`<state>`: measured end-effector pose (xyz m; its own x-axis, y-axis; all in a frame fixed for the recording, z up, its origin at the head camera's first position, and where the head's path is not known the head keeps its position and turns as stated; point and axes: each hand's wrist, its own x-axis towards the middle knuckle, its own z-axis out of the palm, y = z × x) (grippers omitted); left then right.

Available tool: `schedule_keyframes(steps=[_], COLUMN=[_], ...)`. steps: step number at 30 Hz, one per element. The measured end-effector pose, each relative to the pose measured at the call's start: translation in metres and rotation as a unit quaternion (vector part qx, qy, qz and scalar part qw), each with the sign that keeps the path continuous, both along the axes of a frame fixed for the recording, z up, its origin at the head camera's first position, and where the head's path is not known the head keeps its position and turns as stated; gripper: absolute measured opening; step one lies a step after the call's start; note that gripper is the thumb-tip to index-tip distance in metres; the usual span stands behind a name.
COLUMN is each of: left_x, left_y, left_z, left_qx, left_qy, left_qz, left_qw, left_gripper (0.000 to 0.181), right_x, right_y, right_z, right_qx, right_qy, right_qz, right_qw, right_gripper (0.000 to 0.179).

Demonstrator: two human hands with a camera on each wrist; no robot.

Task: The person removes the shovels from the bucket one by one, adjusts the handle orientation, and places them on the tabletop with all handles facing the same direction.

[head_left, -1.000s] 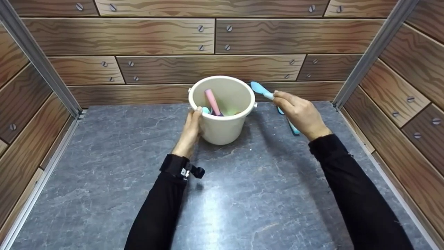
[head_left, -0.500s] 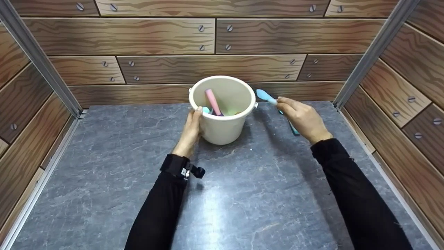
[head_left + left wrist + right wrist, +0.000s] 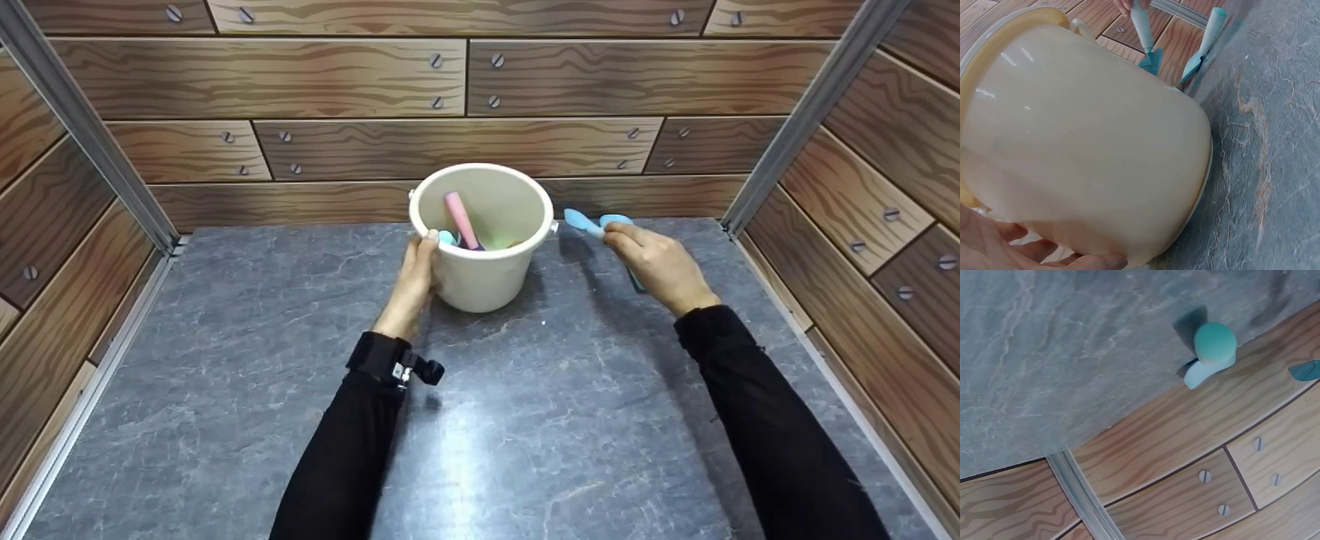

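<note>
Head view: a cream bucket (image 3: 480, 281) stands upright at the far centre of the worktop (image 3: 247, 375), near the far wall (image 3: 360, 79). The left hand (image 3: 407, 289) grips the bucket's left side, thumb at the rim and fingers against the outer wall; it is the hand nearer to the bucket. The right hand (image 3: 660, 264) is to the right of the bucket and apart from it, with its fingers together and clamped on the handle of a light-blue tool (image 3: 583, 223). Governing relation: the bucket lies to the left of the right fingers, with the light-blue tool between. The tool's long axis slants from near right to far left, blade at the far-left end, directed toward the right side of the rim. A gap is visible between blade and bucket; blade height relative to the rim cannot be determined. A second blue tool (image 3: 616, 220) is to the right of the bucket, partly concealed by the right hand, which is the nearer hand. Its blade shows just beyond the right fingers; its long axis runs roughly from far to near. Whether it lies flat or leans on the far wall cannot be determined. Inside the bucket, a pink handle (image 3: 460, 216) stands tilted, with a turquoise rounded end (image 3: 447, 237) beside it.
</note>
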<state>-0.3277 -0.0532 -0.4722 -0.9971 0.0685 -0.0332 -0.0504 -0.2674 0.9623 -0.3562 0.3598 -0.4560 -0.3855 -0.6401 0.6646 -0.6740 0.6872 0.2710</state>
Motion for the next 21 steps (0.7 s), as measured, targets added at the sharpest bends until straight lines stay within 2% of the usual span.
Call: schedule_keyframes(steps=[8,14,21], left_x=[0.000,0.000,-0.001], left_y=[-0.001,-0.002,-0.001], left_z=[-0.001,-0.002,-0.002], left_qx=[-0.010,0.009,0.005], left_qy=[0.006,0.024,0.016], left_qz=[-0.005,-0.016,-0.007], left_qw=[0.9999,0.9995,0.9998], left_gripper=[0.086,0.084,0.086], right_x=[-0.002,-0.002,-0.002], right_y=[0.002,0.005,0.006], right_z=[-0.009,-0.013,-0.018], right_qx=[0.007,0.015,0.017], right_qy=[-0.006,-0.028,-0.035], right_qz=[-0.003,-0.009,-0.013], right_qw=[1.0000,0.9995,0.9992], right_gripper=[0.022,0.023,0.022])
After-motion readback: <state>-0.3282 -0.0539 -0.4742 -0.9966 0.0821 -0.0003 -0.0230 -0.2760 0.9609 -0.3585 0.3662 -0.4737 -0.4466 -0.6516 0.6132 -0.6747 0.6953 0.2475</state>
